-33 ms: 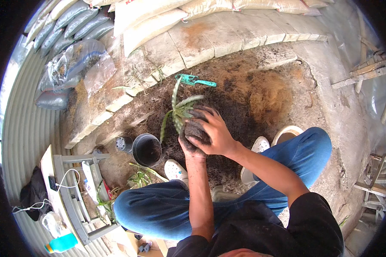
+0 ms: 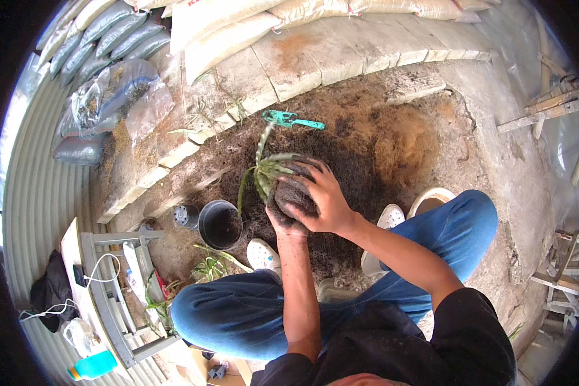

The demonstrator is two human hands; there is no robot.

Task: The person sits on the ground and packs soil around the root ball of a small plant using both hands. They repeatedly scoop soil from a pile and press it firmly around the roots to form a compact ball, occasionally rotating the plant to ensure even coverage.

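Between my two hands is a spiky green succulent (image 2: pixel 264 172) with a ball of dark soil (image 2: pixel 294 196) round its roots. My left hand (image 2: pixel 283 220) cups the soil ball from below and the left. Over its top and right side curl the fingers of my right hand (image 2: pixel 320 196), smeared with soil. The leaves point away from me and to the left. A teal hand trowel (image 2: pixel 294 120) lies on the soil just beyond the plant. To the left stands a black plastic pot (image 2: pixel 220 225), with a smaller dark pot (image 2: pixel 186 217) lying beside it.
Loose dark soil and brown fibre (image 2: pixel 399 138) spread over the ground, edged by a concrete kerb (image 2: pixel 296 80). Filled sacks (image 2: pixel 231 42) line the back. A wooden stool (image 2: pixel 119 289) stands at the left, with a teal bottle (image 2: pixel 93 365) near it. Loose plants (image 2: pixel 210 267) lie by my left knee.
The plant has turned slightly in my hands, its leaves shifting a little left and blurring at the tip. My hands keep nearly the same place round the soil ball.
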